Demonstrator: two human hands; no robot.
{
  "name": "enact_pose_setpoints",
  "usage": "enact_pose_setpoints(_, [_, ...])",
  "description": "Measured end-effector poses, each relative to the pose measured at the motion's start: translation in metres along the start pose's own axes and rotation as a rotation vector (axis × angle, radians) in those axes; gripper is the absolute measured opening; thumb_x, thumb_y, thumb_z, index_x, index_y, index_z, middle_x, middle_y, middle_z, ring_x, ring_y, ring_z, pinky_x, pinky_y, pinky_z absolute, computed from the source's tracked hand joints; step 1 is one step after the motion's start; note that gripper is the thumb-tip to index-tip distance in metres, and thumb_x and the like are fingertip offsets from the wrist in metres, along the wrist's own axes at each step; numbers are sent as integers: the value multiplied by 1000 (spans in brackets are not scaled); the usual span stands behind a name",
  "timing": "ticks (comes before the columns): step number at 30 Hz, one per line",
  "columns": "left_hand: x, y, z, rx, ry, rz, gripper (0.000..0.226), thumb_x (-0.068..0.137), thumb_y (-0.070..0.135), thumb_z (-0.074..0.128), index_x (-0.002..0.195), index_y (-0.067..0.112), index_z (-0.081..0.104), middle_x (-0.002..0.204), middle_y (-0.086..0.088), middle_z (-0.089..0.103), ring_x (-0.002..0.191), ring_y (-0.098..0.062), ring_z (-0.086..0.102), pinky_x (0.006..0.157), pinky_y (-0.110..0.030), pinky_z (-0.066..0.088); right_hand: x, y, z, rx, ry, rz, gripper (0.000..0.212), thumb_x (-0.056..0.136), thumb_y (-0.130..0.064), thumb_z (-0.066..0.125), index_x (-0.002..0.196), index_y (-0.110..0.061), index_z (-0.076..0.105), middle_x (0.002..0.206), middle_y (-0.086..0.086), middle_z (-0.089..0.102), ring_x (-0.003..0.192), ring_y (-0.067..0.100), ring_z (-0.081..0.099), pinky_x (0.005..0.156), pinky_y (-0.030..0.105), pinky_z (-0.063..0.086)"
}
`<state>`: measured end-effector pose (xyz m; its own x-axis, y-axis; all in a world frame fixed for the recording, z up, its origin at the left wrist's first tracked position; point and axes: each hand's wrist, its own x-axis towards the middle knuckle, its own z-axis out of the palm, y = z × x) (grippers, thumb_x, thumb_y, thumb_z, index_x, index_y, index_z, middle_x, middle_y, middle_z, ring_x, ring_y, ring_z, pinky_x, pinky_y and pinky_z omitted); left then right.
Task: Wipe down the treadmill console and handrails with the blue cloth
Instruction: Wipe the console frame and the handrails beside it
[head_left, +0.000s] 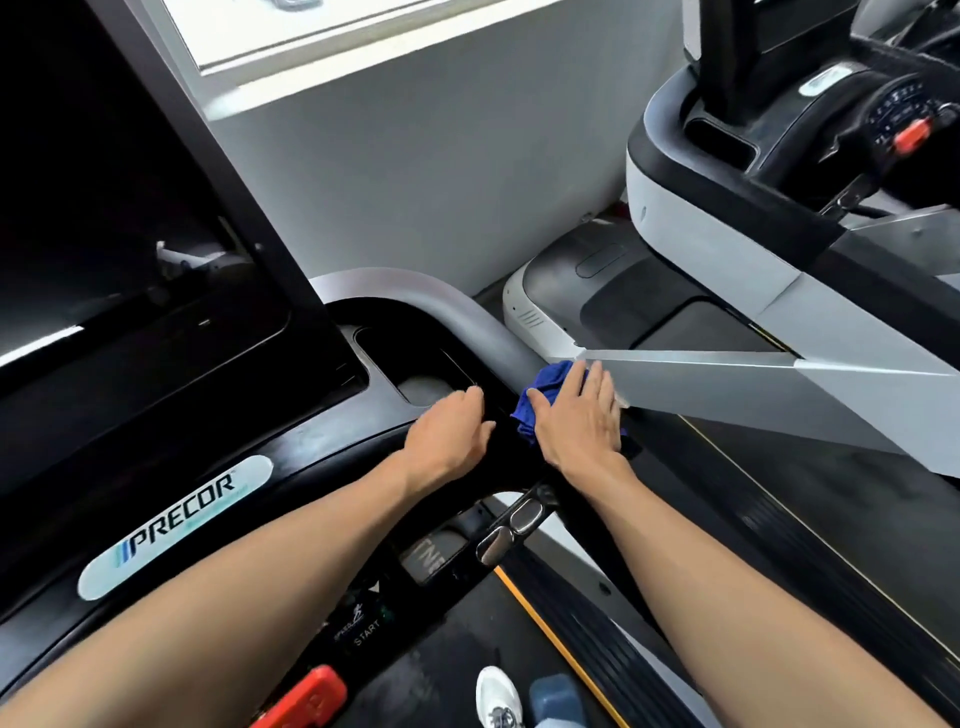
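Observation:
The black treadmill console with a Precor label spans the lower left, under a dark screen. Its grey handrail curves from the console's top right corner down to the right. The blue cloth lies bunched on the handrail's lower end. My right hand lies flat on the cloth, fingers spread, pressing it against the rail. My left hand rests on the console's right edge beside a cup recess, fingers curled down, with nothing seen in it.
A second treadmill stands close on the right, its silver side rail almost touching my right hand. A white wall and a window sill are behind. Below are the belt, a red stop clip, metal grip sensors and my white shoe.

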<state>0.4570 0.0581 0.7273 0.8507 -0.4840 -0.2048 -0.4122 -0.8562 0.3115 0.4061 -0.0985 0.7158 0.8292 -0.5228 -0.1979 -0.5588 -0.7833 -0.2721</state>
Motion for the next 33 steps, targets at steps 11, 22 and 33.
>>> enact_pose_setpoints(11, [5,-104,-1,439,16,237,100,89,81,10,161,12,17,168,-7,14,157,-23,4,127,-42,2,-36,60,19,-331,39,-207,91,101,-58,35,158,-1,-7,164,28,-6,154,40,4,126,47,13])
enact_pose_setpoints(22, [-1,-104,0,424,51,157,100,89,83,13,160,13,24,168,-8,15,157,-23,1,127,-42,-1,32,-39,31,-475,49,-308,106,87,-56,66,156,4,13,156,38,22,141,52,34,114,56,32])
enact_pose_setpoints(33, [-1,-103,3,440,100,140,101,87,84,19,152,10,41,163,-10,32,155,-24,13,127,-42,6,81,-82,36,-374,67,-474,99,90,-54,60,157,1,13,158,35,20,140,48,34,114,53,32])
